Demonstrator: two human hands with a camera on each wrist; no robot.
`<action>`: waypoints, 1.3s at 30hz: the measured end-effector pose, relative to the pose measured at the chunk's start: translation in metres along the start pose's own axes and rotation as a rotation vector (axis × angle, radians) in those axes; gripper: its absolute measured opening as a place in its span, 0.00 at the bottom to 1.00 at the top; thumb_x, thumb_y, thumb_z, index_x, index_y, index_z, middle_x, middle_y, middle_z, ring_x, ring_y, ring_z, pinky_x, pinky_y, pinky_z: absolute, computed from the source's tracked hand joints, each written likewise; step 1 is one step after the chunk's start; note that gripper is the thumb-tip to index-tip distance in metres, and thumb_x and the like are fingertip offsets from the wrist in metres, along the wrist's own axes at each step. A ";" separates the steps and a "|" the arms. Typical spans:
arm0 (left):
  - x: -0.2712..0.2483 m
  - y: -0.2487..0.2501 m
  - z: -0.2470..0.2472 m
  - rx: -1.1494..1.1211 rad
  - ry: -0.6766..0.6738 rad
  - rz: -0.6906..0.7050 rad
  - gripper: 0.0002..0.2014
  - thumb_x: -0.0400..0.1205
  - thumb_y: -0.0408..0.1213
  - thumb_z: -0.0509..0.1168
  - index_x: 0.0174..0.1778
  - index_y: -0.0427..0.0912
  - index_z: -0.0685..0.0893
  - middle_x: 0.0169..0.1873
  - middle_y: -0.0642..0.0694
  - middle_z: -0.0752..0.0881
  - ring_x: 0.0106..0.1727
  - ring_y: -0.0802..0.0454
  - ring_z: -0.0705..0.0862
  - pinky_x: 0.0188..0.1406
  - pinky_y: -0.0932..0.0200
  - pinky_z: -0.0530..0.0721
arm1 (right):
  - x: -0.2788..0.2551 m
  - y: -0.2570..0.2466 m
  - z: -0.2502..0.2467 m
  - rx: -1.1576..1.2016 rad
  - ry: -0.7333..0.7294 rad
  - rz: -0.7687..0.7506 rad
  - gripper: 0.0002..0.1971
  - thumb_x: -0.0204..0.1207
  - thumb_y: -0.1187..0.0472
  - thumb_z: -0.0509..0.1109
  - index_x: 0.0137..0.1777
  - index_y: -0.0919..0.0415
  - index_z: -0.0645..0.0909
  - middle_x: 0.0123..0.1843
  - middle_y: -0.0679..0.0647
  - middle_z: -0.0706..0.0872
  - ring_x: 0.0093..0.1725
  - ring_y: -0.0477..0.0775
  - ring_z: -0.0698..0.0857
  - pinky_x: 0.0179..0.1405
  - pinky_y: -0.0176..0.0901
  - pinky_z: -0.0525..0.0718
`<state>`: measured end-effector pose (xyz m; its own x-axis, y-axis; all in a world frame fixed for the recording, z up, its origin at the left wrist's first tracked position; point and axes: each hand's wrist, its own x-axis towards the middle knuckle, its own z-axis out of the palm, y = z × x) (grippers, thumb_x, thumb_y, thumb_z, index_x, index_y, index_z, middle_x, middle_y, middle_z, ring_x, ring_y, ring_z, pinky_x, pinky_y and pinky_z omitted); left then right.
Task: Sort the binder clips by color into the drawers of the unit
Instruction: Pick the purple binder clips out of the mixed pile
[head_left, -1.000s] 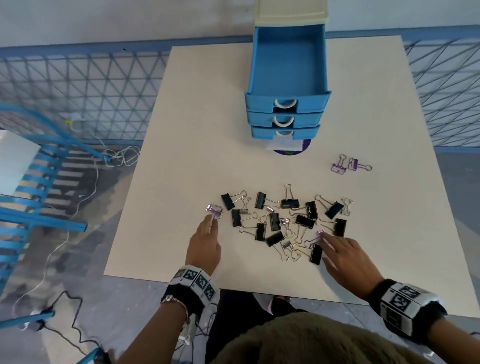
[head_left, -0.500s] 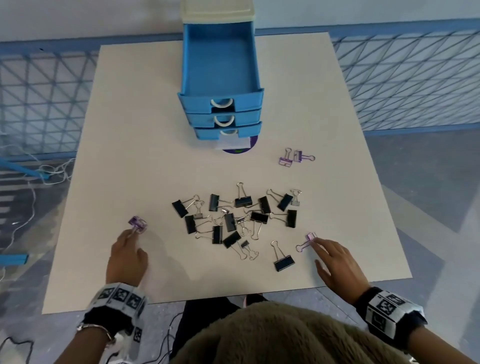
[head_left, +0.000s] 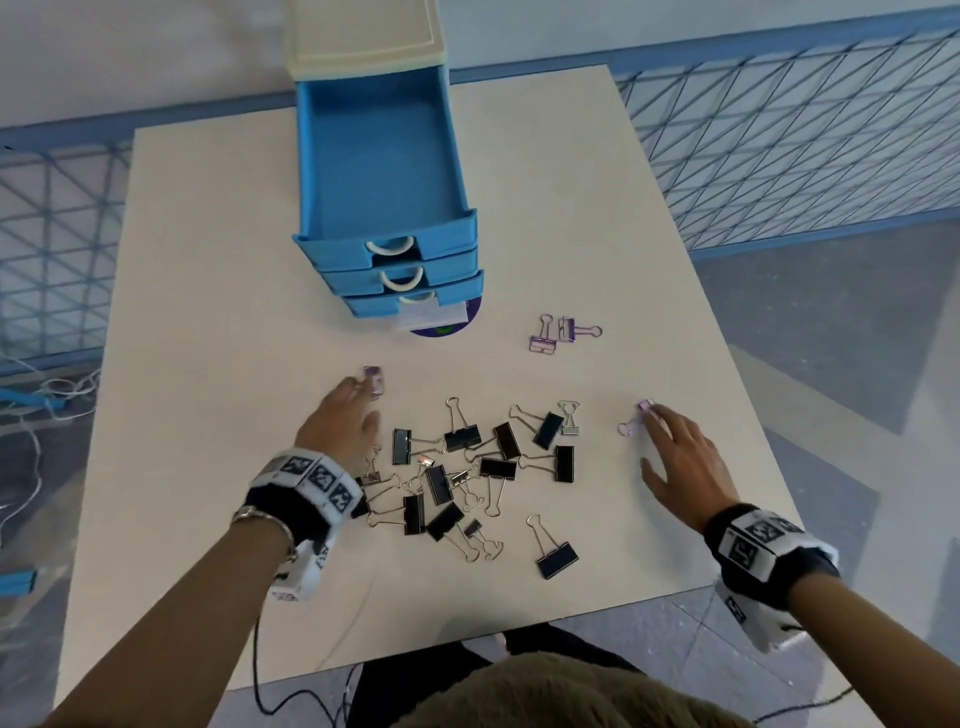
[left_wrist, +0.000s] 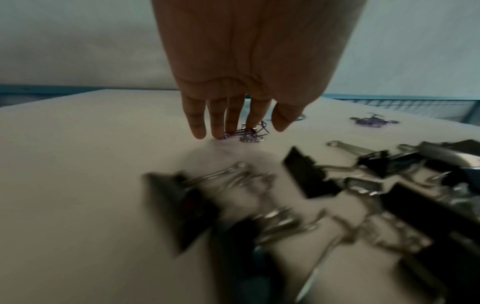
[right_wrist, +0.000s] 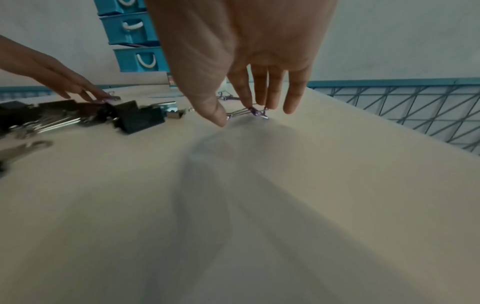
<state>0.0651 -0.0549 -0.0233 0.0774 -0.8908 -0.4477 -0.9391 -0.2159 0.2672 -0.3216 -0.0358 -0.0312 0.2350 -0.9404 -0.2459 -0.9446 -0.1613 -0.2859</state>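
Note:
The blue drawer unit (head_left: 363, 270) with a cream top stands at the table's far middle, its top drawer (head_left: 382, 156) pulled out and empty. Several black binder clips (head_left: 467, 467) lie in a loose pile in front of me. My left hand (head_left: 358, 400) reaches over the pile's left side, straight fingers pressing a purple clip (head_left: 373, 379) flat on the table; the left wrist view shows that purple clip (left_wrist: 244, 133) under the fingertips (left_wrist: 233, 123). My right hand (head_left: 670, 436) lies flat, right of the pile, fingertips touching another purple clip (head_left: 638, 418). Two more purple clips (head_left: 563, 332) lie near the unit's right.
A purple disc with a white label (head_left: 441, 325) sticks out under the unit's front. Blue mesh fencing (head_left: 779, 130) runs behind and beside the table (head_left: 208, 260). Cables (head_left: 47, 395) lie on the floor to the left. A lone black clip (head_left: 556, 556) sits near the front edge.
Both hands have slid their purple clips away from the black pile: the left one first out to the left, then forward toward the unit; the right one out to the right and forward.

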 end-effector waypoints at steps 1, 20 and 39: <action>0.004 0.016 0.000 0.025 -0.022 0.025 0.25 0.85 0.40 0.51 0.79 0.45 0.56 0.80 0.43 0.59 0.77 0.44 0.64 0.73 0.45 0.71 | 0.011 -0.001 -0.002 -0.004 -0.007 -0.015 0.31 0.65 0.68 0.74 0.70 0.69 0.70 0.69 0.68 0.76 0.62 0.70 0.79 0.52 0.61 0.83; 0.065 0.184 0.008 0.250 -0.230 0.506 0.27 0.80 0.30 0.57 0.76 0.44 0.61 0.82 0.50 0.53 0.78 0.50 0.61 0.70 0.49 0.73 | 0.122 -0.020 -0.028 -0.364 -0.210 -0.271 0.31 0.77 0.54 0.60 0.78 0.61 0.55 0.83 0.56 0.51 0.76 0.63 0.60 0.69 0.58 0.66; 0.015 0.158 0.014 -0.076 0.042 0.559 0.19 0.79 0.29 0.59 0.68 0.39 0.75 0.70 0.42 0.73 0.64 0.45 0.78 0.59 0.48 0.81 | 0.044 -0.030 -0.014 0.025 0.018 -0.400 0.20 0.74 0.51 0.56 0.60 0.61 0.78 0.66 0.64 0.81 0.60 0.61 0.84 0.58 0.57 0.81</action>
<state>-0.0868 -0.0965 0.0001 -0.4105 -0.8926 -0.1864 -0.8144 0.2668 0.5154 -0.2865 -0.0771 -0.0206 0.5789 -0.8099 -0.0944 -0.7733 -0.5086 -0.3787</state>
